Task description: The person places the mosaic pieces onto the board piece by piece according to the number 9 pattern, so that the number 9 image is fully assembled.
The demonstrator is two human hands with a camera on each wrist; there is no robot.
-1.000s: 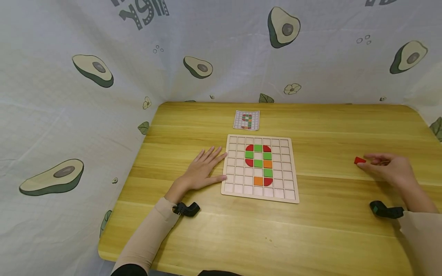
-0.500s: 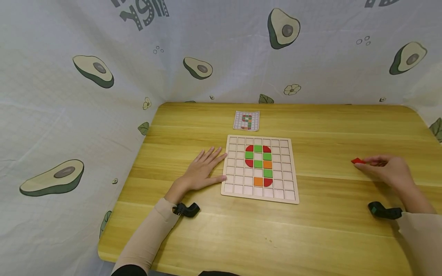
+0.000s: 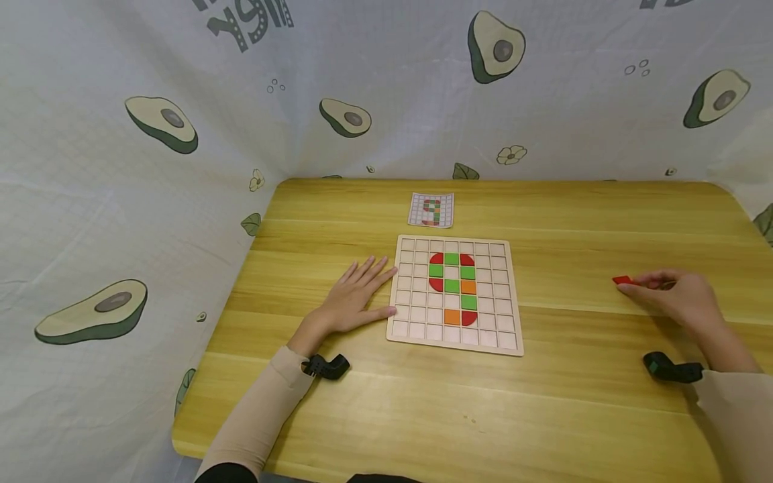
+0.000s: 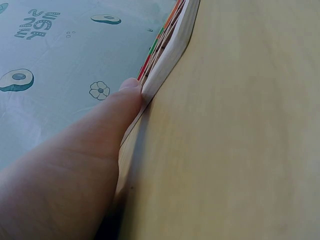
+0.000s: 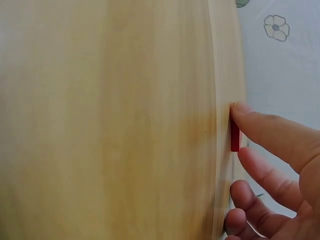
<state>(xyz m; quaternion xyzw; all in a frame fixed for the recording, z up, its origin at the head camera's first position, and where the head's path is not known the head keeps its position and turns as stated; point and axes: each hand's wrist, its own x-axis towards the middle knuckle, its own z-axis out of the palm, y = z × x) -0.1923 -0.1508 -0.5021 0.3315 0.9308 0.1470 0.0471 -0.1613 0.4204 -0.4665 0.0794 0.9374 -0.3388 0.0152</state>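
My left hand (image 3: 352, 302) lies with fingers spread at the left edge of the wooden grid board (image 3: 492, 339). Its thumb touches the side of the board in the left wrist view. Red, green and orange tiles fill several squares of the board in a shape like a 9. Off to the right, my right hand (image 3: 682, 295) pinches a small red tile (image 3: 622, 280) between thumb and fingers. The right wrist view shows that red tile (image 5: 235, 135) edge-on, with the thumb at one end and a fingertip at the other.
Behind the board lies a small paper card (image 3: 413, 211) printed with a coloured 9 on a grid. The wooden table (image 3: 574, 416) has a cloth with avocado prints (image 3: 410, 67) hanging along its back and left. A black camera sits on each wrist.
The red tile has turned in my right fingers, and that hand has shifted slightly left. My left hand and the board have stayed in place.
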